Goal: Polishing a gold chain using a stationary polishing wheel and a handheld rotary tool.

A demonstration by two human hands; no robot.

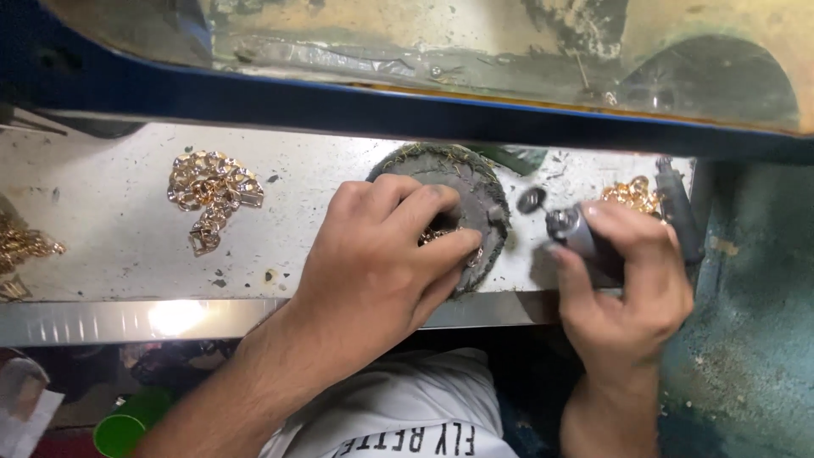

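Observation:
My left hand (386, 254) presses down on a dark round pad (475, 182) near the front of the bench, pinching a small gold chain piece (441, 237) between thumb and fingers. My right hand (623, 284) grips a handheld rotary tool (570, 229) whose small dark wheel (532, 200) points left toward the pad, a short gap away from it. Most of the chain piece is hidden under my fingers.
A heap of gold chain links (212, 191) lies on the white stained bench top (110, 220) to the left. More gold pieces (25, 246) sit at the far left edge and another pile (634, 193) behind my right hand. A blue-framed guard (339, 102) spans the back.

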